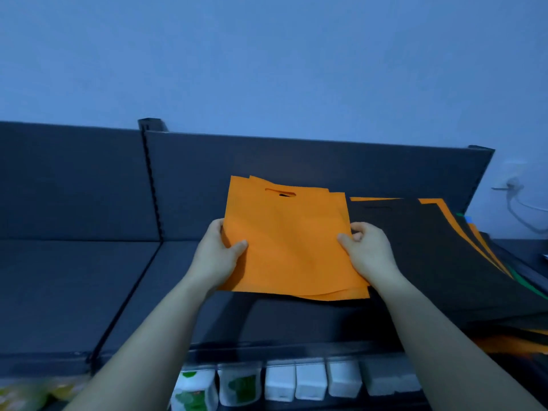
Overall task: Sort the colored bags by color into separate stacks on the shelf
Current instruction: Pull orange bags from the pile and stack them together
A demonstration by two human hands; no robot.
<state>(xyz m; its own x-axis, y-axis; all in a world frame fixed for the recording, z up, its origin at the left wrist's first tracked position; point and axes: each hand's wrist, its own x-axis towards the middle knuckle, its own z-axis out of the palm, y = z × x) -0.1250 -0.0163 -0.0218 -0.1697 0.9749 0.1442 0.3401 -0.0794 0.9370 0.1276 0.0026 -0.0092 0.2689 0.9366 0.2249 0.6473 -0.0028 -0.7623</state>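
A small bundle of flat orange bags (290,241), each with a cut-out handle slot near the far edge, is held just above the dark shelf (89,277). My left hand (221,253) grips its left edge, thumb on top. My right hand (366,250) grips the right edge the same way. To the right lies a mixed pile with a black bag (430,256) on top; orange, green and blue edges peek out from under it at the far right.
The shelf's dark back panel (267,161) rises behind the bags, with a slotted upright post (151,179) at left. White packages (296,381) line the lower shelf below. A cable hangs on the wall (516,197) at right.
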